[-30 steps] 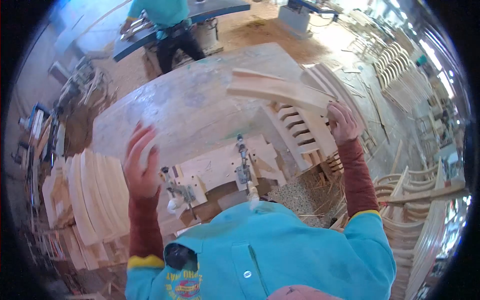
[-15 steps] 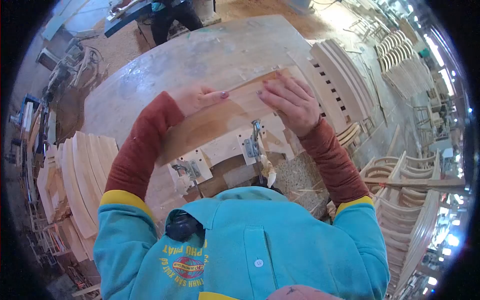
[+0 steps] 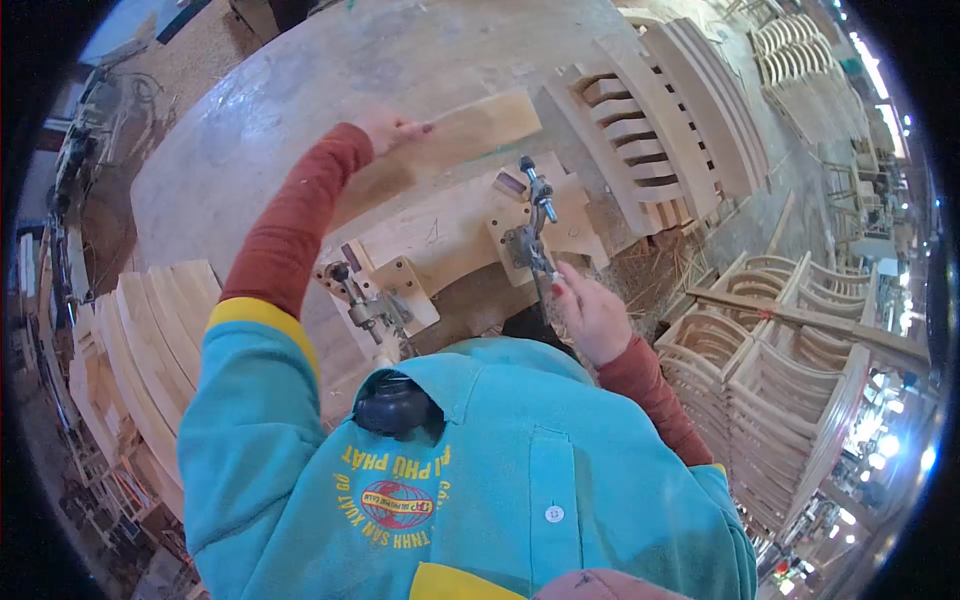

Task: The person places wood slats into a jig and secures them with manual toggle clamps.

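Observation:
A long flat wooden board (image 3: 470, 130) lies slantwise on the far side of a wooden jig (image 3: 440, 235). My left hand (image 3: 390, 132) grips the board near its middle, thumb on top. At the jig's right side, the fingers of my right hand (image 3: 592, 312) are closed on the handle of a metal toggle clamp (image 3: 530, 235), whose arm stands raised. The left toggle clamp (image 3: 370, 305) sits on a drilled plate, and its handle is partly hidden by my collar.
A slotted wooden frame (image 3: 640, 140) and curved pieces stand at the right of the table (image 3: 260, 110). Curved boards (image 3: 160, 350) are stacked at the left. Curved frames (image 3: 790, 400) fill the lower right, beside a wooden bar (image 3: 820, 325).
My right hand has let go of the board and moved down to the right clamp's handle. My left hand and the board have moved away from the jig. The right clamp's arm is now raised.

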### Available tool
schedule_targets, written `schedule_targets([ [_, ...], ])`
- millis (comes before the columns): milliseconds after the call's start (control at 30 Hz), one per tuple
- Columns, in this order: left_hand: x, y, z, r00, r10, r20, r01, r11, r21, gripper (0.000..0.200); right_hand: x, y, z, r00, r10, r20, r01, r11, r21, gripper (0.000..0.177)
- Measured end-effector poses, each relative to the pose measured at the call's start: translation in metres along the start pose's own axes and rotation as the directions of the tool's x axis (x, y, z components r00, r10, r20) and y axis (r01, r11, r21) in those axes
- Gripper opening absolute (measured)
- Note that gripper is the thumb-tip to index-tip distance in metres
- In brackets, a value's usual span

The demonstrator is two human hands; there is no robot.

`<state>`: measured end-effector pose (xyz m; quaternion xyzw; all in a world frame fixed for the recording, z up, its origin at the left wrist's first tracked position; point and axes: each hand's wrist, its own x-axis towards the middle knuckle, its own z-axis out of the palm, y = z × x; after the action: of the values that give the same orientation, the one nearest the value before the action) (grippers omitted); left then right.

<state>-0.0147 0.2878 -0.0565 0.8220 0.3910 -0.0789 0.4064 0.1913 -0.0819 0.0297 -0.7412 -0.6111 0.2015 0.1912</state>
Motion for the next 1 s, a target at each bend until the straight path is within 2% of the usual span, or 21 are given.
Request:
schedule_targets([
  [33,0.016,-0.006,0.013,0.997,-0.014,0.072,0.009,0.998,0.067,0.068,0.004,-0.001,0.001,1.000,0.014,0.000,-0.014,1.000,0.021,0.033],
  [67,0.034,-0.019,0.036,0.995,0.021,0.097,-0.026,0.998,0.051,0.069,0.006,-0.002,0.001,1.000,0.028,0.002,-0.028,0.999,0.044,0.030],
  [100,0.045,-0.027,0.052,0.992,0.050,0.118,-0.054,0.998,0.035,0.069,0.007,-0.004,0.002,0.997,0.076,0.021,-0.075,0.997,-0.022,0.026],
  [167,0.047,-0.017,0.064,0.969,0.113,0.222,-0.120,0.993,0.020,0.071,0.007,0.004,0.011,0.994,-0.018,-0.112,0.018,1.000,0.004,0.024],
  [200,0.019,0.000,0.062,0.958,0.062,0.282,-0.104,0.985,0.138,0.074,0.009,-0.003,0.020,0.998,0.049,-0.048,-0.046,0.997,0.064,0.024],
  [233,0.012,-0.001,0.070,0.961,0.019,0.274,-0.047,0.994,0.094,0.079,0.010,-0.007,0.010,0.991,0.130,-0.016,-0.128,0.989,0.071,0.024],
  [300,0.020,-0.015,0.083,0.944,0.031,0.329,-0.056,0.996,0.067,0.082,0.014,-0.015,0.009,0.990,0.139,-0.024,-0.136,0.987,0.085,0.024],
  [400,0.006,-0.027,0.091,0.954,0.033,0.297,-0.010,0.997,-0.078,0.080,0.016,-0.016,0.011,0.987,0.157,-0.022,-0.155,0.985,0.083,0.025],
  [533,0.011,-0.032,0.097,0.949,0.021,0.316,0.006,0.996,-0.086,0.077,0.016,-0.015,0.010,0.984,0.176,0.005,-0.176,0.981,0.083,0.025],
  [633,0.015,-0.030,0.089,0.943,0.023,0.331,-0.018,1.000,-0.019,0.077,0.014,-0.013,0.009,0.926,0.346,0.147,-0.368,0.917,0.157,0.025],
  [700,0.017,-0.030,0.087,0.941,0.036,0.336,-0.042,0.999,0.011,0.078,0.015,-0.013,0.010,0.946,0.305,0.113,-0.321,0.932,0.169,0.026],
  [800,0.028,-0.040,0.095,0.961,0.044,0.272,-0.032,0.998,-0.051,0.079,0.015,-0.013,0.014,0.957,0.277,0.087,-0.289,0.940,0.182,0.026],
  [900,0.019,-0.047,0.097,0.957,0.048,0.287,-0.050,0.999,0.001,0.079,0.014,-0.012,0.011,0.944,0.304,0.128,-0.322,0.934,0.155,0.027],
  [1000,-0.004,-0.047,0.094,0.957,0.088,0.277,-0.072,0.995,-0.070,0.079,0.013,-0.010,0.012,0.945,0.303,0.123,-0.321,0.933,0.164,0.027],
])
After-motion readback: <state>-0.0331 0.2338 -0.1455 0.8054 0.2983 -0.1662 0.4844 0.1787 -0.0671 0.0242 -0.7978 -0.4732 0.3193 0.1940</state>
